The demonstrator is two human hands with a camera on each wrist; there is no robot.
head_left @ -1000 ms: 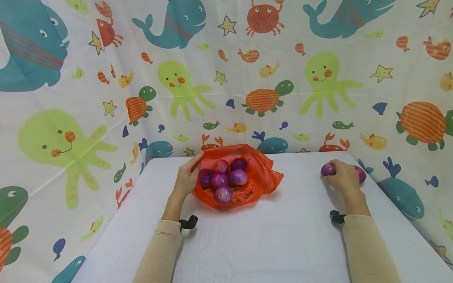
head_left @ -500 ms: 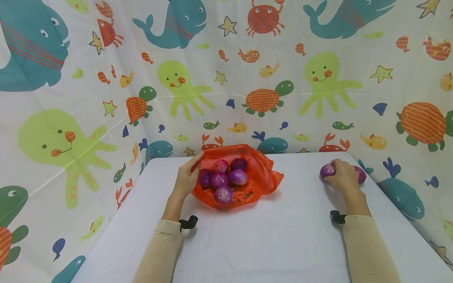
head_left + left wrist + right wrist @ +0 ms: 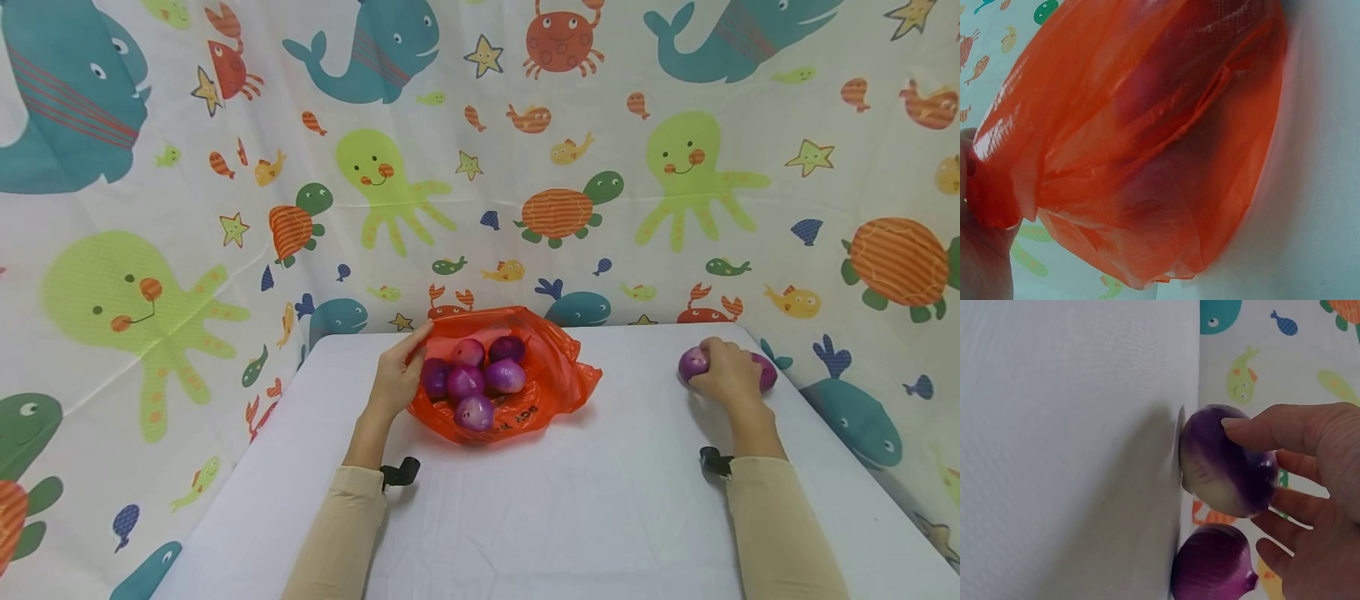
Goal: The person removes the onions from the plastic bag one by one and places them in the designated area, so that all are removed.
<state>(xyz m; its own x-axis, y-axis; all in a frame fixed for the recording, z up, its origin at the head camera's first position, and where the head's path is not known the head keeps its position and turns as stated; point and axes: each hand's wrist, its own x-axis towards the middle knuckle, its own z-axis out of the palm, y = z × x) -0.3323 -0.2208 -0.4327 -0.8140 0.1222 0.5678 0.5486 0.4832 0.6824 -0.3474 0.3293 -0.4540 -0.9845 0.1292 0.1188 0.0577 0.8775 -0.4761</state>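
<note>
Your right hand [image 3: 726,377] is at the far right of the white desk [image 3: 600,517], fingers and thumb curled round a purple onion [image 3: 693,362] that sits on the desk surface. Wrist view shows that onion [image 3: 1227,460] is glossy purple on top fading to a pale cream patch on the lower side, skin smooth; thumb lies across the top, fingers wrap underneath. A second onion [image 3: 1212,562], darker and evenly purple with a small pointed tip, lies just beside it, close to your fingers; can't tell if they touch. From the head view this second onion [image 3: 765,371] is mostly hidden behind your hand. Your left hand [image 3: 397,379] grips the left rim of the orange plastic bag [image 3: 555,375], which lies open at the middle of the desk toward the back edge. Left wrist view shows the thin, crinkled, translucent plastic [image 3: 1147,144] bunched against your palm. Inside the bag are five purple onions [image 3: 480,379] in a cluster, some with pale patches, the front one with a whitish spot. The bag and the right-side onions are well apart.
</note>
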